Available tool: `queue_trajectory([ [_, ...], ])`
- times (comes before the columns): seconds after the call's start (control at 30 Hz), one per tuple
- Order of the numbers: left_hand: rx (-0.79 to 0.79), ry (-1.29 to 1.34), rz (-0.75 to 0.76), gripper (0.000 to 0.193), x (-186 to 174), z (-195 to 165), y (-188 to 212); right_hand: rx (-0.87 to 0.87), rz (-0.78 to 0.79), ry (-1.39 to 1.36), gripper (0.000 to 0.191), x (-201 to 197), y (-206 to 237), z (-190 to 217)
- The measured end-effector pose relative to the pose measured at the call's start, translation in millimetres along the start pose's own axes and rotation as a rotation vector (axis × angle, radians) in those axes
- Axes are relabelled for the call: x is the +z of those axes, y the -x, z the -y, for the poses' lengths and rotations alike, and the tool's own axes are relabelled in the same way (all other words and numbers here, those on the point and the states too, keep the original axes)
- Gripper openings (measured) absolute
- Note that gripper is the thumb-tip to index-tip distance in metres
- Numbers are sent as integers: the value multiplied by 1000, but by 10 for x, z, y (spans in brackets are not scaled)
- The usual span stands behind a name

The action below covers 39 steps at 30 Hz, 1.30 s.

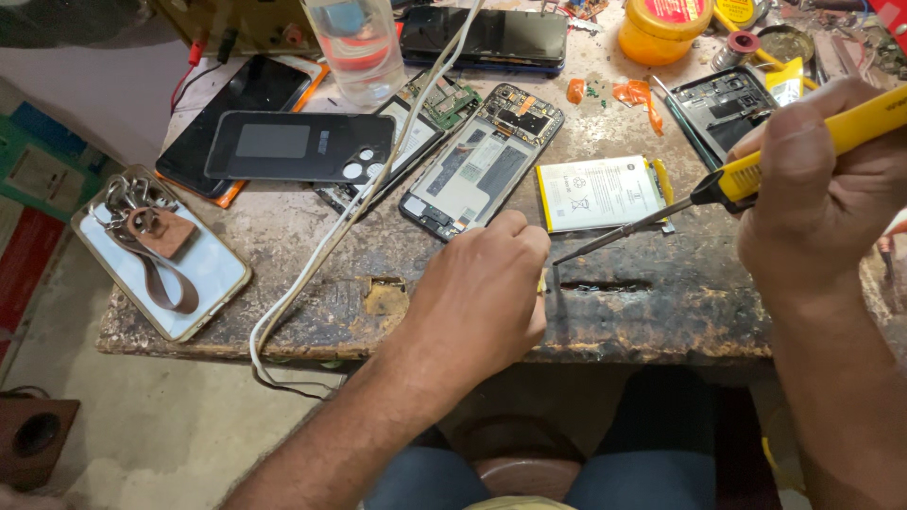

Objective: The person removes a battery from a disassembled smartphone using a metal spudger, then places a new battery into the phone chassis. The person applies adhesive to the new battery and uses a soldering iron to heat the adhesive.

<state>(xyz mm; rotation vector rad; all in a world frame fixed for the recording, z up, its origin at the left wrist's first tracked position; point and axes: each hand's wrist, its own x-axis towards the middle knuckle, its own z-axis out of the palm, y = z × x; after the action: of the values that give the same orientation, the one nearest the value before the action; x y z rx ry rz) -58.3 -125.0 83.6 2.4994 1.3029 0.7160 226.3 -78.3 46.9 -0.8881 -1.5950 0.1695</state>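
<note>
Screwdriver [756, 179] with a yellow handle and a thin dark shaft sits in the right hand [822, 198], which is wrapped firmly around the handle; the tip hangs just above the worn wooden bench [661, 302], a little below the loose phone battery [600, 194]. The tool looks light and stiff, its plastic handle smooth enough to slip, so the grip well up the handle seems apt, while the fine tip is likely the delicate end.

Left of the battery, the left hand [482, 293] rests knuckles-up on the bench edge, fingers curled under; something small and yellowish may be pinched beneath them, but I cannot tell for sure.

Just left of the battery lies an opened phone [482, 161] with its circuit board bared, a thin, fragile thing best taken by its frame edges. Farther left of the battery rest a dark back cover [298, 146] and a white cable [350, 217]. Above the battery are an orange tub [661, 33] and a clear bottle [359, 47].
</note>
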Motion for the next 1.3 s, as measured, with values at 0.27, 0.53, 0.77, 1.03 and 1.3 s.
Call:
queue_trajectory([
  [0.27, -14, 94, -20, 13, -128, 30, 124, -7, -27, 36, 45, -31, 44, -89],
  [0.53, -91, 376, -115, 8, -153, -91, 217, 193, -171, -324, 26, -58, 216, 313],
  [0.77, -269, 719, 23, 17, -92, -65, 126, 163, 192, -200, 24, 242, 389, 987],
  [1.03, -280, 797, 106, 19, -27, -48, 102, 252, 356, -298, 25, 256, 451, 793],
  [1.3, -237, 646, -77, 17, 52, -14, 71, 250, 354, 223, 32, 9, 21, 640],
])
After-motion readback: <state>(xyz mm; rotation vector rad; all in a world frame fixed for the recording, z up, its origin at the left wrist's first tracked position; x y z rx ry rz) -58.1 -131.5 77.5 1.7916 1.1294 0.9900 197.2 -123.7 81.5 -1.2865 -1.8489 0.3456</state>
